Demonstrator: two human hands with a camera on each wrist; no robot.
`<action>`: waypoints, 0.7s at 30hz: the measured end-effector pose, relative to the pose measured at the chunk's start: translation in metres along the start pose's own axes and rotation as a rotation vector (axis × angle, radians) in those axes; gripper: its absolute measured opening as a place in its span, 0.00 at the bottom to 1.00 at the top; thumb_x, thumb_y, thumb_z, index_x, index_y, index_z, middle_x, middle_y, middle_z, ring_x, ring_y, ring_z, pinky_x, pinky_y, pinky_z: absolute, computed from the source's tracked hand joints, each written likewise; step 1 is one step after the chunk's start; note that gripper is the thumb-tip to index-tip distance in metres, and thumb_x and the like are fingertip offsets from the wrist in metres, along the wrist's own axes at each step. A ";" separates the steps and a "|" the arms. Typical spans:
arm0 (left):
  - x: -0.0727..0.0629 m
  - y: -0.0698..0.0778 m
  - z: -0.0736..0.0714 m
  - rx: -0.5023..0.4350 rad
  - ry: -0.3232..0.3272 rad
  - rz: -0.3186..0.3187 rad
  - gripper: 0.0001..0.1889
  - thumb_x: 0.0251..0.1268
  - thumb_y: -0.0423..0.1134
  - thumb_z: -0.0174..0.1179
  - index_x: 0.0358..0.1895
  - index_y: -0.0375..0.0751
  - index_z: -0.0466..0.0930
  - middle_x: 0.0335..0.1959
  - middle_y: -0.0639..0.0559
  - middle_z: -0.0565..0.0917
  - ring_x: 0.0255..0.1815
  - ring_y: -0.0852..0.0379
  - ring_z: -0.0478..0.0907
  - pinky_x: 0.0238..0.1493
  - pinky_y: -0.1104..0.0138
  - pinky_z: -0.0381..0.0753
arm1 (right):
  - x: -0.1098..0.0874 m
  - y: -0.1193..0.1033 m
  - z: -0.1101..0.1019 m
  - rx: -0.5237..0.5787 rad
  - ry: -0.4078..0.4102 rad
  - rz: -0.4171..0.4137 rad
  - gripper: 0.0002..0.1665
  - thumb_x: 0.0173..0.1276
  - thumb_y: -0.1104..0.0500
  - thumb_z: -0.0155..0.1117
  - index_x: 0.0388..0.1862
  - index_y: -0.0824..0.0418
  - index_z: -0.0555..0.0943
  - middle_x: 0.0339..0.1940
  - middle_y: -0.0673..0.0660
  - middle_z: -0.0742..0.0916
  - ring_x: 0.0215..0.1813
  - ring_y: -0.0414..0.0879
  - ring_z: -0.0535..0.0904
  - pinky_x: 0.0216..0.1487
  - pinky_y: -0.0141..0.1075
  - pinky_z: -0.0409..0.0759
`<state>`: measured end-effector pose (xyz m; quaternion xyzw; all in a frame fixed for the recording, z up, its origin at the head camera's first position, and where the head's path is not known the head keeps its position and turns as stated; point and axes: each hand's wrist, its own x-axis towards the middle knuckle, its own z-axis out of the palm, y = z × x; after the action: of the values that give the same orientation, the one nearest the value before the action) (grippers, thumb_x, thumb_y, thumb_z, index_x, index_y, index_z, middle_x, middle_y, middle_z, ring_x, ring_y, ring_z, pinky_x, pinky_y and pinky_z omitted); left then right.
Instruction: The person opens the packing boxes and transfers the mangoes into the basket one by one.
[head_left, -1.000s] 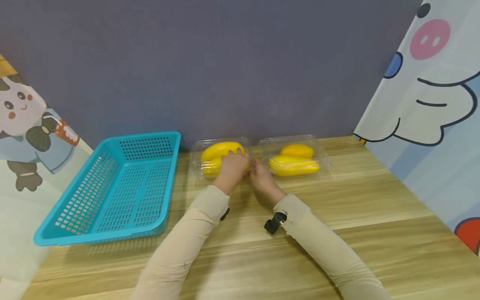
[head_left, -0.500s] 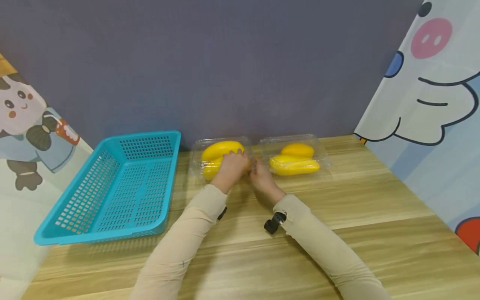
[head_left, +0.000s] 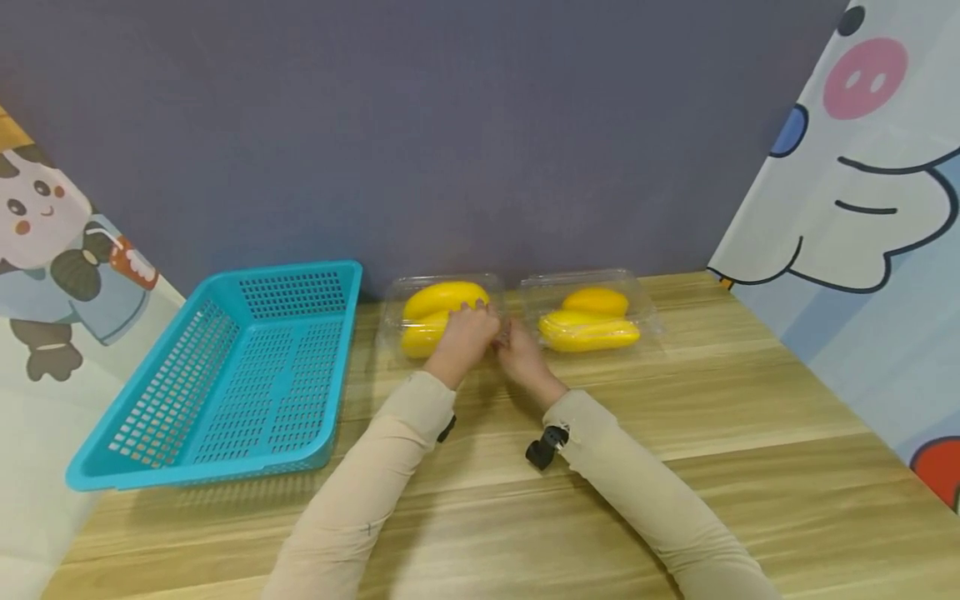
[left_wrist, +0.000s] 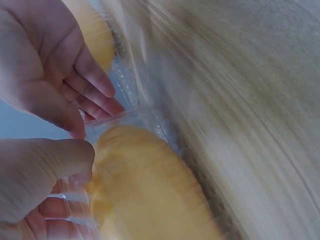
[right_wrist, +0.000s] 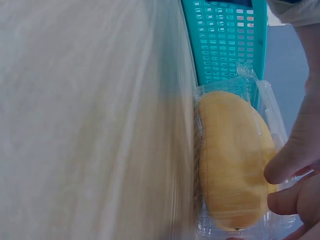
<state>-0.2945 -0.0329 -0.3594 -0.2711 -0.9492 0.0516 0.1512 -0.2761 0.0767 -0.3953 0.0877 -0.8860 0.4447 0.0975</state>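
In the head view a clear plastic clamshell box (head_left: pixel 393 329) with two plump yellow fruits like mangoes (head_left: pixel 444 298) stands at the back of the table. My left hand (head_left: pixel 467 333) lies over its right front part, and the thumb and fingers pinch its plastic edge. My right hand (head_left: pixel 522 354) grips the same box at the right corner. The left wrist view has both hands close together, the left hand (left_wrist: pixel 40 175) below the right hand (left_wrist: pixel 60 65). In the right wrist view one mango (right_wrist: pixel 235 160) shows through the plastic. Whether the lid is fastened cannot be told.
A second clear box (head_left: pixel 543 292) with yellow-orange fruits (head_left: pixel 588 331) stands just right of my hands. To the left is a turquoise perforated basket (head_left: pixel 345 367). A grey wall panel (head_left: pixel 480 150) rises behind the wooden table (head_left: pixel 480 517).
Both hands stay at the same box and shift only slightly. The front fruit inside seems to move a little; the second box and basket stay put.
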 end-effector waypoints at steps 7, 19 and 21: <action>0.000 0.002 -0.004 -0.009 -0.016 0.001 0.12 0.59 0.25 0.57 0.46 0.32 0.81 0.42 0.38 0.82 0.39 0.39 0.79 0.39 0.48 0.82 | 0.001 0.000 0.001 0.011 0.002 0.014 0.20 0.65 0.66 0.56 0.51 0.78 0.70 0.50 0.73 0.79 0.56 0.65 0.73 0.59 0.52 0.70; 0.004 0.003 -0.003 0.010 0.014 0.020 0.11 0.62 0.25 0.54 0.44 0.33 0.82 0.39 0.40 0.83 0.36 0.45 0.81 0.37 0.52 0.82 | 0.005 0.000 0.002 0.052 -0.003 0.042 0.16 0.63 0.67 0.54 0.48 0.77 0.72 0.48 0.72 0.80 0.53 0.64 0.75 0.58 0.51 0.71; 0.004 0.003 -0.004 0.010 0.016 0.026 0.10 0.61 0.25 0.54 0.42 0.34 0.83 0.38 0.41 0.83 0.36 0.45 0.81 0.37 0.52 0.82 | 0.005 0.000 0.002 0.059 -0.006 0.038 0.16 0.64 0.67 0.54 0.48 0.77 0.72 0.48 0.72 0.80 0.53 0.64 0.75 0.58 0.51 0.71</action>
<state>-0.2949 -0.0289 -0.3554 -0.2831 -0.9441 0.0563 0.1593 -0.2806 0.0752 -0.3950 0.0752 -0.8744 0.4720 0.0839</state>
